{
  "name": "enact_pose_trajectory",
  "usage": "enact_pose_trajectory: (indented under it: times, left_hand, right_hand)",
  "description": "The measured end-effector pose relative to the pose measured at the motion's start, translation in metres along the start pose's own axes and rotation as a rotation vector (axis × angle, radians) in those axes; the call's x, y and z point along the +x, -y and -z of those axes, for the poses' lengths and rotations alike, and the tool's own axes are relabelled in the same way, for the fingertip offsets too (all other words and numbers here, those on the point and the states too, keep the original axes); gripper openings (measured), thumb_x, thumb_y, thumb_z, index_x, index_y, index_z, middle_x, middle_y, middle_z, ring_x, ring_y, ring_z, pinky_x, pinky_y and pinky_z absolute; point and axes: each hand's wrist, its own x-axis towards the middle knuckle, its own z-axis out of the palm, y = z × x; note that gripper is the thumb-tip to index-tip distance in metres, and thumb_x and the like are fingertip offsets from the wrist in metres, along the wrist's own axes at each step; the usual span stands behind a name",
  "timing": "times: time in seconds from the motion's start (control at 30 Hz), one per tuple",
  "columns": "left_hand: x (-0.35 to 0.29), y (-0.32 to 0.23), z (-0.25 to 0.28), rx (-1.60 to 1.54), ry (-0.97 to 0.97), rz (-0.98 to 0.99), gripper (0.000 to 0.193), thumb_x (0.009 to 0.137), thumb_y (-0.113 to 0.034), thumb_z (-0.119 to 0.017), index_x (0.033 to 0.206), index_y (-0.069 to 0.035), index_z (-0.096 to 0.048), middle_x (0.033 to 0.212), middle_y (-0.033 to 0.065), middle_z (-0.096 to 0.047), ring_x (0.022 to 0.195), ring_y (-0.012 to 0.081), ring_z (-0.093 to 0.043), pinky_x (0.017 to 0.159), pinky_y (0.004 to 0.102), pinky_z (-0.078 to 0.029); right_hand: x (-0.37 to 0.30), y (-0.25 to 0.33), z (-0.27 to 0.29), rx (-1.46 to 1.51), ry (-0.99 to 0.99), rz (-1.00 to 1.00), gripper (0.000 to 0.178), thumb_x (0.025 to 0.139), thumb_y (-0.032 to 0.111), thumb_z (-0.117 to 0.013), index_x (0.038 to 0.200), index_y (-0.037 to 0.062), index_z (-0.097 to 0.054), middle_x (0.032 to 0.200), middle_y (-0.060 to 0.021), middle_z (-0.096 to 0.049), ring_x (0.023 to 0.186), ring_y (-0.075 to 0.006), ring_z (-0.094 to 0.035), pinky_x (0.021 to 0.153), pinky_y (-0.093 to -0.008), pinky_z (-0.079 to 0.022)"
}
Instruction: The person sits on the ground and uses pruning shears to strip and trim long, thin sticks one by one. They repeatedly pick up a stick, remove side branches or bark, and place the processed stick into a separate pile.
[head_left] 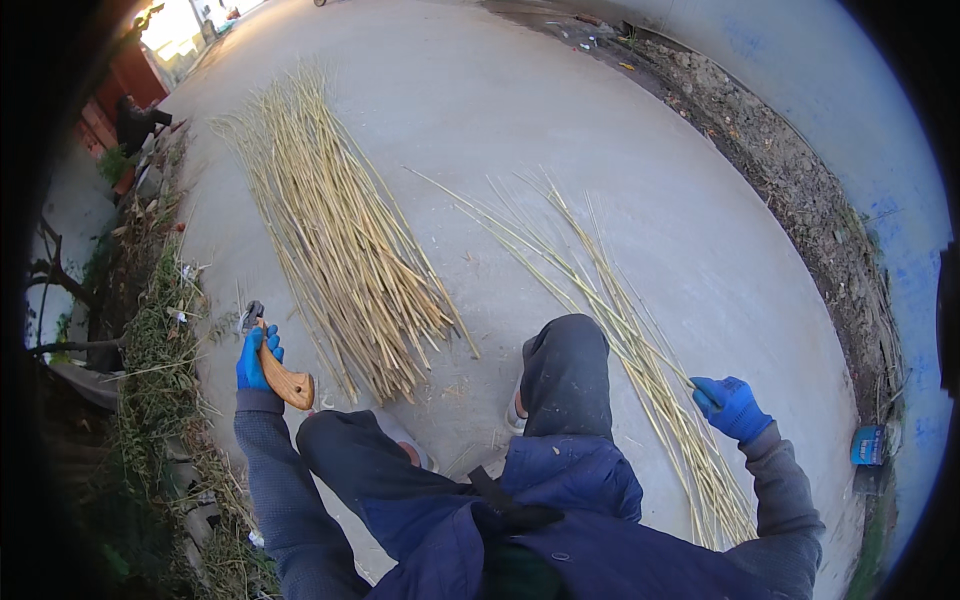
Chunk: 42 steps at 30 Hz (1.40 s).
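Observation:
My left hand [257, 358], in a blue glove, is closed around a short tool [283, 376] with a curved wooden handle, a hole near its end and a dark metal head; what kind of blade it has is hard to make out. Out to the right, my right hand [735, 407], gloved too, is closed on a thin stalk [668, 362] that runs up and left. Below and beside it, a loose bundle of greenish-yellow stalks [655, 400] lies on the pavement. A larger pile of dry stalks [345, 240] is spread ahead, left of my knees.
Weeds and cut plants [160, 350] line the left edge, where another person [138, 122] sits farther off. A dirt strip [760, 150] and a pale wall [850, 100] border the right. A blue can [867, 445] stands by the wall.

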Motion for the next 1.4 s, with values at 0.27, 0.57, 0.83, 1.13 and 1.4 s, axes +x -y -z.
enact_pose_trajectory:
  times: [0.27, 0.57, 0.83, 1.13, 1.4]
  left_hand:
    - [-0.027, 0.055, -0.12, 0.171, 0.233, 0.133, 0.055, 0.091, -0.037, -0.066, 0.133, -0.004, -0.052, 0.118, 0.0044, -0.061, 0.087, 0.0115, -0.058, 0.069, 0.0251, -0.05]
    - [0.025, 0.11, -0.08, 0.415, 0.43, 0.219, 0.077, 0.094, -0.056, -0.05, 0.151, -0.007, -0.03, 0.153, 0.0135, -0.032, 0.142, 0.0269, -0.026, 0.114, 0.0427, -0.021]
    - [0.08, 0.135, -0.05, 0.612, 0.595, 0.14, 0.081, 0.095, -0.059, -0.042, 0.154, -0.009, -0.018, 0.159, 0.0169, -0.017, 0.147, 0.0325, -0.014, 0.118, 0.0472, -0.014]
    - [-0.045, 0.097, -0.154, 0.39, 0.296, 0.308, 0.063, 0.093, -0.043, -0.061, 0.139, -0.003, -0.045, 0.131, 0.009, -0.055, 0.105, 0.0202, -0.053, 0.087, 0.0342, -0.044]
    - [-0.129, 0.053, -0.214, 0.354, 0.503, 0.149, 0.031, 0.096, -0.018, -0.059, 0.117, 0.004, -0.059, 0.084, 0.0136, -0.069, 0.066, 0.0188, -0.065, 0.059, 0.0296, -0.054]
  right_hand:
    - [-0.044, -0.063, -0.061, -0.037, 0.079, -0.196, 0.013, 0.09, 0.02, -0.056, 0.093, 0.0101, -0.065, 0.069, -0.015, -0.061, 0.062, -0.0342, -0.061, 0.059, -0.0438, -0.049]
    - [-0.142, -0.115, -0.172, -0.118, 0.224, -0.501, 0.012, 0.08, 0.017, -0.057, 0.068, 0.0146, -0.054, 0.059, -0.0084, -0.057, 0.056, -0.0276, -0.061, 0.051, -0.0426, -0.045]
    - [-0.206, -0.123, -0.215, -0.431, 0.468, -0.78, 0.009, 0.082, 0.019, -0.06, 0.083, 0.0172, -0.069, 0.08, -0.0046, -0.071, 0.076, -0.0235, -0.069, 0.059, -0.0409, -0.048]
    - [-0.137, -0.155, -0.219, -0.499, 0.459, -1.144, 0.016, 0.084, 0.024, -0.06, 0.094, 0.0214, -0.073, 0.099, -0.0055, -0.072, 0.097, -0.0237, -0.069, 0.071, -0.0403, -0.049]
    - [0.167, -0.024, -0.111, 0.21, -0.411, -0.09, 0.036, 0.088, 0.022, -0.063, 0.119, 0.0062, -0.061, 0.1, -0.0135, -0.069, 0.092, -0.0325, -0.066, 0.081, -0.0431, -0.05]
